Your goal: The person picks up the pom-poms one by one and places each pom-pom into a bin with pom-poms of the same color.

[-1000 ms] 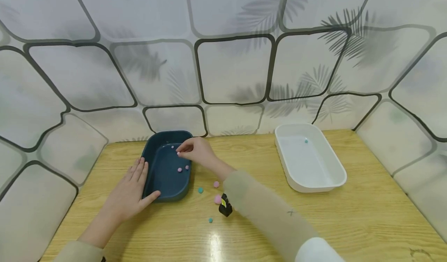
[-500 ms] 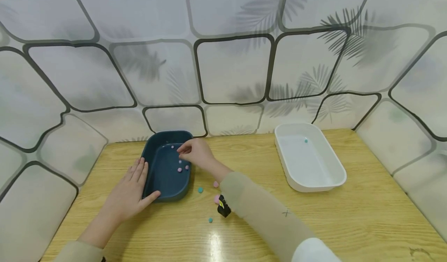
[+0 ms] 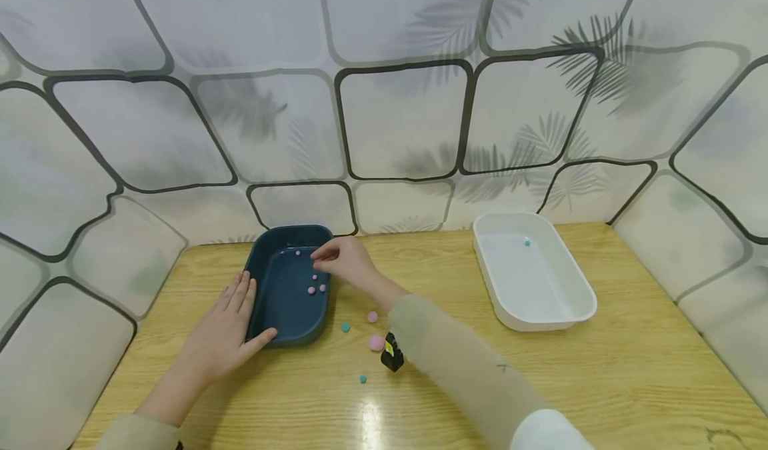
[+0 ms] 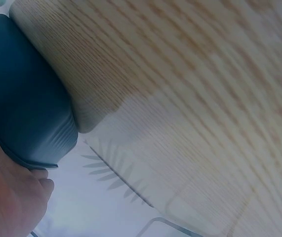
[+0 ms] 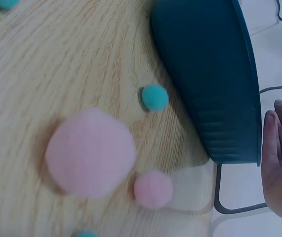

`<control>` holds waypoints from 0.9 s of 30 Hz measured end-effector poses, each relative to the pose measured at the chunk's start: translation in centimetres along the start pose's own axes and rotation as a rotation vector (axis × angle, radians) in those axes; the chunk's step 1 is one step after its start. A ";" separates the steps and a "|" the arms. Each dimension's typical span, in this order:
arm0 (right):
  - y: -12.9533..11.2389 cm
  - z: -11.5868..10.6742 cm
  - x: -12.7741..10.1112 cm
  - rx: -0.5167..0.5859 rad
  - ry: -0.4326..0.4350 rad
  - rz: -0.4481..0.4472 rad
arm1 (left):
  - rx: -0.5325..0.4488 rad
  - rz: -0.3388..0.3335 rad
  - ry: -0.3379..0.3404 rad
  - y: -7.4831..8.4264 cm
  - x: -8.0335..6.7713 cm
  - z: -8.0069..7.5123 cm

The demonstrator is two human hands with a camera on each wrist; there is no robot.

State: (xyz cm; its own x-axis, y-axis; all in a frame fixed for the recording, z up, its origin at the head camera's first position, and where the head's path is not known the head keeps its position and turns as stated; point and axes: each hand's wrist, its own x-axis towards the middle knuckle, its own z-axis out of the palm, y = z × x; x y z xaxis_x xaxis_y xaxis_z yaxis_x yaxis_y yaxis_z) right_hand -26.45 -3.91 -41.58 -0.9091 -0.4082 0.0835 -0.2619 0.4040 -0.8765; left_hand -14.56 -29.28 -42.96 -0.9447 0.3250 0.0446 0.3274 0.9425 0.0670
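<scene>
Blue tray [image 3: 288,290] sits at the table's [image 3: 600,383] left rear, and your left hand [image 3: 225,333] lies flat against its near-left wall, fingers straight, thumb round the corner. Your right hand [image 3: 345,263] hangs over its right rim, fingertips drawn together, holding nothing visible; pink balls [image 3: 315,285] lie inside.

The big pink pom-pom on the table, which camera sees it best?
The right wrist view: the big pink pom-pom fills much of the picture, fuzzy and close. The head view shows it tiny beside the sleeve. The left wrist view misses it.
</scene>
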 end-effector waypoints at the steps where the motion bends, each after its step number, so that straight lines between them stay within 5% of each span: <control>1: 0.1 -0.2 -0.1 -0.001 -0.003 0.002 | 0.001 0.000 0.000 0.0 0.0 0.0; 27: 3.9 -5.1 -3.6 -0.034 -0.076 0.036 | 0.007 0.018 0.014 -0.3 0.0 0.2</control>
State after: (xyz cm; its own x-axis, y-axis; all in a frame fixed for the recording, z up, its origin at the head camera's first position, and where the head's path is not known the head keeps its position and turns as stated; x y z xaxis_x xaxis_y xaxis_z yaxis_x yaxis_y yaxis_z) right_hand -25.86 3.36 -42.86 -0.8911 -0.4537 0.0147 -0.2417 0.4468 -0.8614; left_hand -14.70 -29.51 -43.19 -0.9381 0.3412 0.0602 0.3445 0.9369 0.0586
